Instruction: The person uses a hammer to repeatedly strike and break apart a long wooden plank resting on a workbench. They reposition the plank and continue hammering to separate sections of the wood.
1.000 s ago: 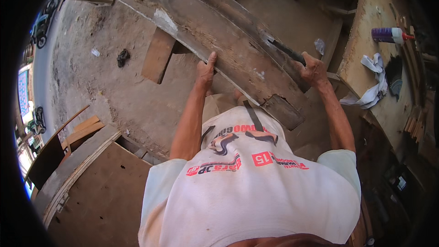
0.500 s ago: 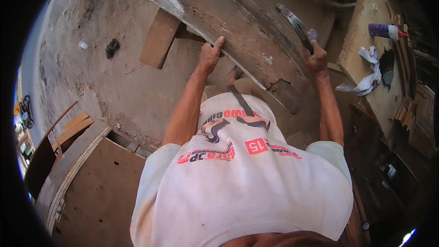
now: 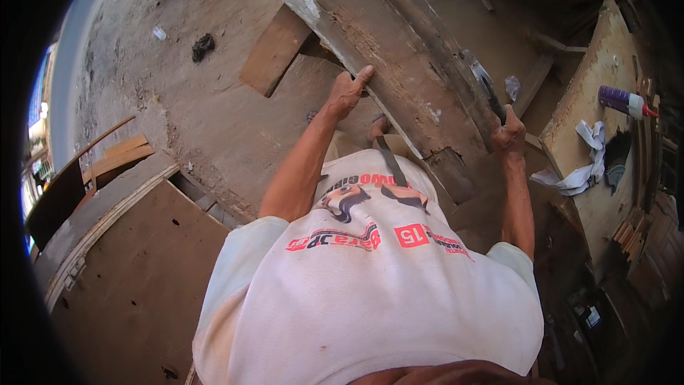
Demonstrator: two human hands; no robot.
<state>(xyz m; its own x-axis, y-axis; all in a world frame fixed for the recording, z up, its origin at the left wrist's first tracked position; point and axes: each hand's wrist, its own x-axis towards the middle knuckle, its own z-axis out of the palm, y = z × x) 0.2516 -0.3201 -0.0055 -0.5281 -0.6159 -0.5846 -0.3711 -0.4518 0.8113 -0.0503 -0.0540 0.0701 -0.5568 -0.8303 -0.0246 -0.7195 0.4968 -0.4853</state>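
A long, worn wooden board point(image 3: 406, 75) slants in front of me, its brown surface chipped and its left edge pale. My left hand point(image 3: 349, 91) is closed around that left edge, thumb on top. At the right edge, my right hand point(image 3: 508, 133) is closed on the dark handle of a hammer point(image 3: 486, 84); the metal head points away from me, partly behind the board's edge. This hand also lies against the board, but whether its fingers grip it is hidden.
Left of the board, a brown wood piece point(image 3: 276, 50) lies on the dirt ground. On the right, a pale panel point(image 3: 570, 146) carries a purple-and-white bottle point(image 3: 621, 101) with a red tip and a white cloth point(image 3: 578, 171). A large brown panel point(image 3: 135, 278) stands at lower left.
The view has shifted, so surroundings appear further right or lower. The board slants more steeply, and the hammer's head shows less above its edge. Both hands keep their holds.
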